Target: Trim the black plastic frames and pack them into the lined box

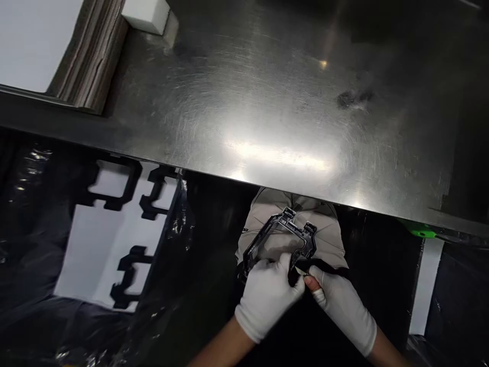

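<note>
Over my lap I hold a black angular plastic frame (263,232) with screw-hole tabs at its far end. My left hand (265,295), in a white glove, is closed around the frame's near side. My right hand (342,303), also gloved but with a bare thumb tip, is closed in a pinch beside the frame's near right corner. A small thin, pale tip shows between the two hands; what my right fingers hold is mostly hidden.
The metal table (282,102) spans the view ahead, its front edge above my lap. A paper stack (95,56) and a white block (147,15) lie at upper left. At left, several similar black frames (128,278) lie on white sheets (99,255). A green handle (422,232) sits at right.
</note>
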{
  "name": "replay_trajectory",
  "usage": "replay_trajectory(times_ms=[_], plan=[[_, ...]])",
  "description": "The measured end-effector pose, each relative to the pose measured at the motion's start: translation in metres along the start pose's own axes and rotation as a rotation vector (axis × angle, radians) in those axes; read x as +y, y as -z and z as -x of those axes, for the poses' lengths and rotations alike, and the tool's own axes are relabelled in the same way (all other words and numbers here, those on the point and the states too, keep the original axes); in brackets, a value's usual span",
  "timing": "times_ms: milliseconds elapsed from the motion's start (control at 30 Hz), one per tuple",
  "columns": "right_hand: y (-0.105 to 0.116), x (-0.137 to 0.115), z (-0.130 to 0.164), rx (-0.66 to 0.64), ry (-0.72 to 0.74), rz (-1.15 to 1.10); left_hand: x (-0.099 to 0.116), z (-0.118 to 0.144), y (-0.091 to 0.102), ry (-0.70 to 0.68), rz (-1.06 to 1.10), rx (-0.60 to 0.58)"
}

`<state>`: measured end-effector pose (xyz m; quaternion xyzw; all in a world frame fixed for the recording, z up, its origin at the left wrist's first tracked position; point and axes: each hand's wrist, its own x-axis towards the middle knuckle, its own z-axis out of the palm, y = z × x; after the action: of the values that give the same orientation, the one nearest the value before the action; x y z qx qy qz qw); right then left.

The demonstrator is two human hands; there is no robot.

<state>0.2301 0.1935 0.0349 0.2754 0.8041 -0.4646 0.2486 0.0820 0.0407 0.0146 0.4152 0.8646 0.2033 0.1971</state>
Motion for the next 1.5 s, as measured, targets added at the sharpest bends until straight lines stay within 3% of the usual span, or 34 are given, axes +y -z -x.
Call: replay_trajectory(times_ms=[167,500,733,1100,1267,1367,1500], plan=[[-0.001,-0.002,0.000,0.007,-0.021,0.071,0.004,-0.001,0.001,-0.060,-0.054,0.057],[-0.013,-0.002,0.001,0.008,-0.086,0.137,0.008,0.001,0.000,-0.045,-0.117,0.183],[-0.017,-0.001,0.001,0.046,-0.081,0.170,0.009,0.002,-0.002,0.007,-0.064,0.144],[-0.030,0.003,0.002,0.098,-0.116,0.095,0.010,0.002,-0.007,-0.052,-0.257,0.200],[-0.022,0.000,0.000,0.110,-0.134,0.014,0.008,0.006,-0.010,-0.029,-0.264,0.177],[-0.008,-0.008,0.001,0.085,-0.099,-0.141,0.004,0.004,-0.008,0.121,-0.111,0.106],[0.010,-0.015,0.001,0.127,-0.055,-0.352,-0.002,-0.004,0.007,0.458,0.593,-0.115]])
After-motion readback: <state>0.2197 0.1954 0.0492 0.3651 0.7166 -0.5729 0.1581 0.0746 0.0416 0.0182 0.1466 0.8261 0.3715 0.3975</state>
